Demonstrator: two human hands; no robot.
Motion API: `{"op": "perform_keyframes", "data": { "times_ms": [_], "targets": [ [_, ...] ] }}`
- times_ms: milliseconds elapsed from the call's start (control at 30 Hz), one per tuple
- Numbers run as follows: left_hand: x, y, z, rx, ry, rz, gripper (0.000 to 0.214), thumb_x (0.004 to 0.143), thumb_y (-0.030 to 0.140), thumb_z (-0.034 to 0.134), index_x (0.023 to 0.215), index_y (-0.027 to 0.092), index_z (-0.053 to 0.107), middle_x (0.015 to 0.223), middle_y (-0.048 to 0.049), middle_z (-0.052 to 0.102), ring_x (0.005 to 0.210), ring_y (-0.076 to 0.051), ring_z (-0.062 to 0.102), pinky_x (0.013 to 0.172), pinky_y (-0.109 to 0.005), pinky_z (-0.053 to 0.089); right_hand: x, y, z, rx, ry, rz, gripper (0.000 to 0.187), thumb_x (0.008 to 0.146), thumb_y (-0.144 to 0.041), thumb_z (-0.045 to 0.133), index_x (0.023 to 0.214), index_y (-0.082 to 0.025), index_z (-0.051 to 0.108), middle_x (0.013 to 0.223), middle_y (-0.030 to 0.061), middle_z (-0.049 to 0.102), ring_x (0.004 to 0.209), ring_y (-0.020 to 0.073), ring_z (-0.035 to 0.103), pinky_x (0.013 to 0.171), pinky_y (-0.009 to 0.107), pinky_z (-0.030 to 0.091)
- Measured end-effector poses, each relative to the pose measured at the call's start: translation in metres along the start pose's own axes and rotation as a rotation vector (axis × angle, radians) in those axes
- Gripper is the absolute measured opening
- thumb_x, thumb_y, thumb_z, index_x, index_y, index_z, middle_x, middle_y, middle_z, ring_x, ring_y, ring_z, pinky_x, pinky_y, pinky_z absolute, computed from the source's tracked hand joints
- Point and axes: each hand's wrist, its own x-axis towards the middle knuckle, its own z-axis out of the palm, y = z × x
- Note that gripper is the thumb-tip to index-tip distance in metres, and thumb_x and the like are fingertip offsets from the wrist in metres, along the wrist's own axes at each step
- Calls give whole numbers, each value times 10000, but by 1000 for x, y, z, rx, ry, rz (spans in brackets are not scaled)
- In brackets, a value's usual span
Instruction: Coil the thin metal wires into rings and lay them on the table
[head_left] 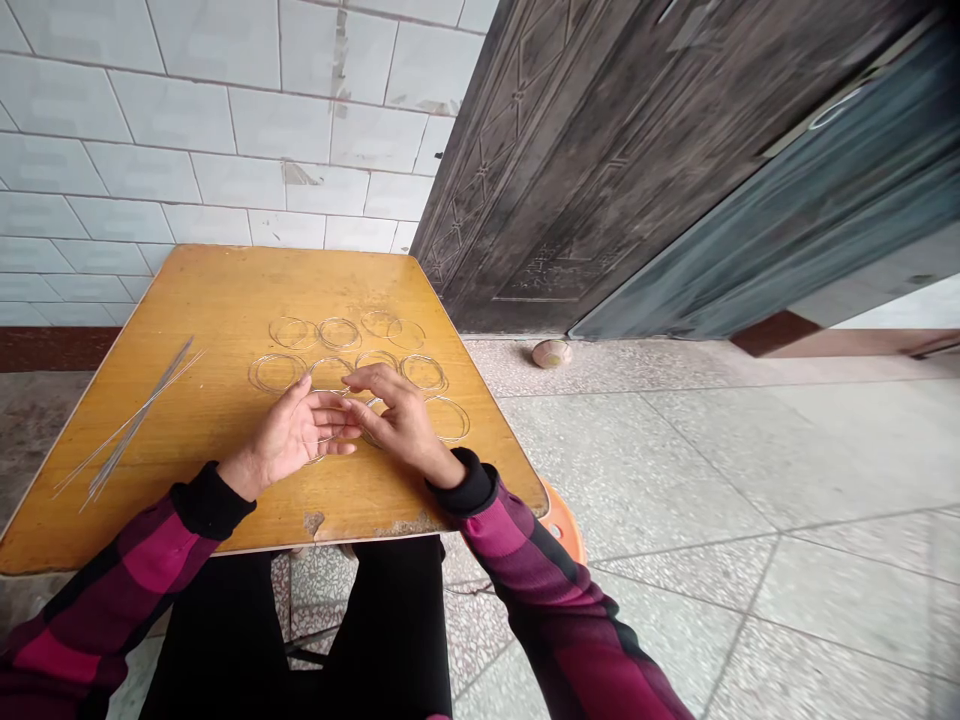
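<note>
Several thin metal wire rings lie in rows on the wooden tabletop. Over the nearer rings my left hand is turned palm up, fingers stretched out and slightly bent, with nothing visible in the palm. My right hand hovers beside it, back upward, its thumb and forefinger apart and the thumb close to the left fingertips; whether they touch is unclear. Both hands partly hide the rings below. A bundle of straight thin wires lies crossed at the table's left.
The yellow wooden table stands against a white tiled wall. To the right are a dark carved door and a roundish object on the floor. An orange stool shows under the table's right edge.
</note>
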Motion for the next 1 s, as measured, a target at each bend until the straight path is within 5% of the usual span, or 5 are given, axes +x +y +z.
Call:
{"op": "perform_keyframes", "data": {
  "times_ms": [267,567,1000],
  "targets": [
    [0,3,2,22,172,-52,625,996,543,331,810,72,697,713,-136,709,628,-221,701,559,-318,550,0,-3,-2,28,-54,-45,294,916,-409,653,1124,-201,650,1064,90,688,1017,216,654,882,405,549],
    [1,4,3,64,235,-52,657,996,556,310,738,75,677,618,-127,672,512,-197,656,460,-287,502,-2,-3,-1,45,-103,-37,351,904,-452,660,1146,-199,644,1085,96,693,1049,224,651,914,416,542],
    [0,0,-1,-26,40,-17,518,968,551,427,894,113,692,849,-128,708,802,-235,685,756,-421,580,-1,-4,1,-6,-92,24,297,944,-386,620,1161,-185,620,980,72,677,916,193,655,818,361,551]
  ]
}}
